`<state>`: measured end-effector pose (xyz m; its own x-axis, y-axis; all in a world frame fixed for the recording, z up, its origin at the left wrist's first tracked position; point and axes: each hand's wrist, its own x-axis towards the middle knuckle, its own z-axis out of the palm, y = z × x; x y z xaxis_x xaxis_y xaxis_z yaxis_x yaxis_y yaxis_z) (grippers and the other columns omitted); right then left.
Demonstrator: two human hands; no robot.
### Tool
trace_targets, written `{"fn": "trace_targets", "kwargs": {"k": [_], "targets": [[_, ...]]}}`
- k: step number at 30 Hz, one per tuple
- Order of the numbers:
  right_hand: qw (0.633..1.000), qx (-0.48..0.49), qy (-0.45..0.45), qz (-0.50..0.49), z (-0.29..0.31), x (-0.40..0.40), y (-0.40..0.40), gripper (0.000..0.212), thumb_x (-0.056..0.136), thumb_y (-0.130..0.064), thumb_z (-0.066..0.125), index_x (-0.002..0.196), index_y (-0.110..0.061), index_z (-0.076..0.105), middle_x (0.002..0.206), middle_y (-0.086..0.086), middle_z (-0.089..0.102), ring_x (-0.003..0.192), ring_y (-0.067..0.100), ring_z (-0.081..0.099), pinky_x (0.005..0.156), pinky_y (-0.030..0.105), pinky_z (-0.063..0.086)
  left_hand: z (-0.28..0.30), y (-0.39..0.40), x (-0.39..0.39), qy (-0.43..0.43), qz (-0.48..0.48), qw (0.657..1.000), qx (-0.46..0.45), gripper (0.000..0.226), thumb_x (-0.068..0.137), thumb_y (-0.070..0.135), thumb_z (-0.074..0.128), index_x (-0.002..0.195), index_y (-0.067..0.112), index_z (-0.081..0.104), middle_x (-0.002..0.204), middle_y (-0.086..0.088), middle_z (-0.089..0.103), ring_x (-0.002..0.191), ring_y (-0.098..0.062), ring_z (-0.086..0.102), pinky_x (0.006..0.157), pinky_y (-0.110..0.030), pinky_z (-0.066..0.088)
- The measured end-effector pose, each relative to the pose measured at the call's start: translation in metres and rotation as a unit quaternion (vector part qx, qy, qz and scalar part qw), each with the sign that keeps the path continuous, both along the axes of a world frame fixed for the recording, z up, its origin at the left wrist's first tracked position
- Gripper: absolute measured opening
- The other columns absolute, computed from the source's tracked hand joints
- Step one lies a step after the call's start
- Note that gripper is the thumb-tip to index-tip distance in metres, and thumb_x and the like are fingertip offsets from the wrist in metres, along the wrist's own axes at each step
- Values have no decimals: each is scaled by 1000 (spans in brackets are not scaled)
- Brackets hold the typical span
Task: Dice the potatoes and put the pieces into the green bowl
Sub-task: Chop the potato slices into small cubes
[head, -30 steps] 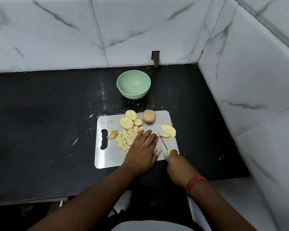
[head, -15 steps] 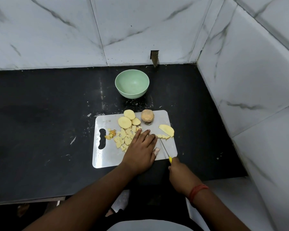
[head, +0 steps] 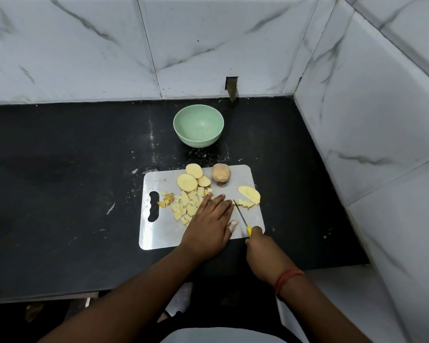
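A steel cutting board (head: 159, 233) lies on the black counter. On it are round potato slices (head: 187, 181), a potato end piece with skin (head: 221, 172), a pile of diced pieces (head: 185, 206), and a long slice (head: 249, 194) with small cut bits beside it. My left hand (head: 209, 225) lies flat on the board, fingers straight, right of the diced pile. My right hand (head: 263, 253) grips a yellow-handled knife (head: 240, 215), its blade tip near the cut bits. The green bowl (head: 198, 128) stands behind the board with nothing inside.
Marble-tiled walls close the counter at the back and on the right (head: 357, 144). A small notch in the back wall (head: 231, 87) is above the bowl. The counter's front edge (head: 60, 295) runs below my forearms.
The knife blade has shifted slightly between the frames, staying between my left hand and the cut bits. My left hand has stayed flat on the board.
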<state>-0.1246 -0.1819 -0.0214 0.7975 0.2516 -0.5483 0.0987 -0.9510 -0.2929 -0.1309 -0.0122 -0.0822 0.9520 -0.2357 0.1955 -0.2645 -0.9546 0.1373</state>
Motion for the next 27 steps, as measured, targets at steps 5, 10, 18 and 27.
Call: {"fn": "trace_targets", "kwargs": {"k": [5, 10, 18, 27], "targets": [[1000, -3, -11, 6, -2, 1, 3, 19, 99, -14, 39, 117, -7, 38, 87, 6, 51, 75, 21, 58, 63, 31, 41, -1, 0, 0, -4, 0, 1000, -3, 56, 106, 43, 33, 142, 8, 57, 144, -6, 57, 143, -24, 40, 124, -49, 21], [1000, -7, -1, 7, -2, 4, 6, 18, 97, -8, 39, 115, -5, 39, 93, 10, 56, 72, 20, 52, 63, 30, 39, -3, 0, 2, 3, 5, 1000, 7, 58, 106, 45, 32, 143, 9, 56, 145, -6, 57, 143, -25, 40, 123, -49, 22], [999, -16, 37, -7, -4, -6, -5, 23, 99, -14, 42, 121, -6, 39, 91, 8, 57, 78, 19, 59, 59, 26, 40, -3, 0, 1, 5, 7, 1000, 19, 57, 105, 45, 31, 142, 9, 58, 143, -5, 58, 143, -26, 40, 123, -50, 23], [989, 112, -27, -89, 33, 6, -31, 17, 103, -28, 40, 102, -11, 44, 87, 4, 53, 73, 16, 51, 66, 29, 35, 3, -2, 0, -20, -5, 1000, 21, 56, 105, 45, 36, 144, 9, 54, 149, -10, 52, 145, -25, 38, 125, -49, 17]]}}
